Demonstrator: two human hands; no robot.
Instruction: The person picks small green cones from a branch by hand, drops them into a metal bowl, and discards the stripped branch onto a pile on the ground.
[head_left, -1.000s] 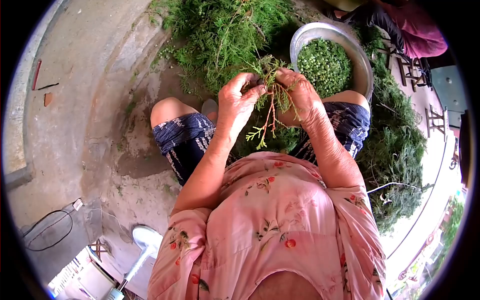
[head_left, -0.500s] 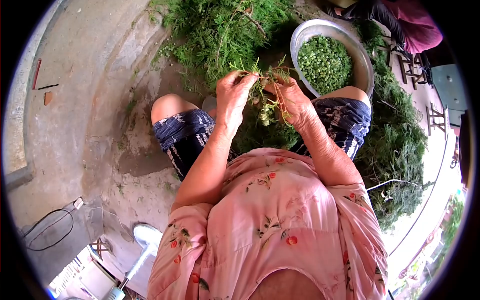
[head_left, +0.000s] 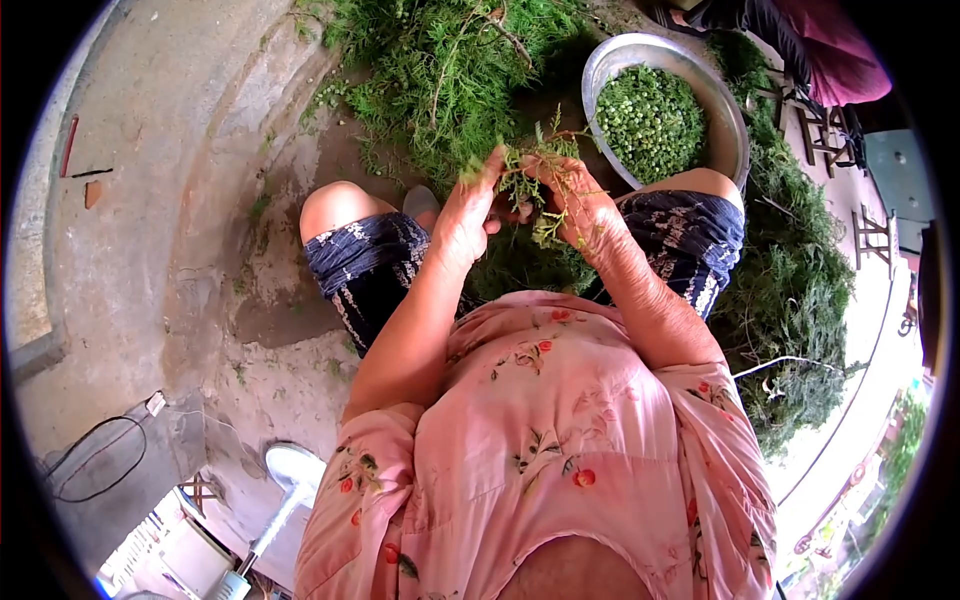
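1. Your R hand (head_left: 583, 205), a bit above frame ctr, has its grip closed on a conifer sprig (head_left: 556, 150); thumb & fingers pinch it, thin twigs hang over the hand twd the wrist.
2. Your L hand (head_left: 467, 215) is just L of it, fingers pointing up-frame. Fingertips blurred, w/ a green smear beside them; can't tell if that grip is pinching anything or loose.
3. Sprig sits btwn the two hands, upper ctr of frame, above your lap, mostly on the R-hand side.
4. Metal basin (head_left: 728, 125), upper R of frame, part-filled w/ small round green cones (head_left: 650, 120), by the look of them. Your R knee overlaps its lower rim in view.
5. Big branch pile (head_left: 430, 95) at top ctr, on the floor (head_left: 130, 290) beyond your hands. 2nd pile (head_left: 790, 300) runs down the R side, past the basin.
6. You're seated, pink floral blouse (head_left: 560, 400), dark patterned shorts (head_left: 365, 265), knees apart either side of your hands.
7. Co-worker in a dark pink garment (head_left: 845, 60), top R corner; hands out of view.
8. Black cable loop (head_left: 100, 455) lower L; thin red stick (head_left: 70, 147) on floor, upper L.
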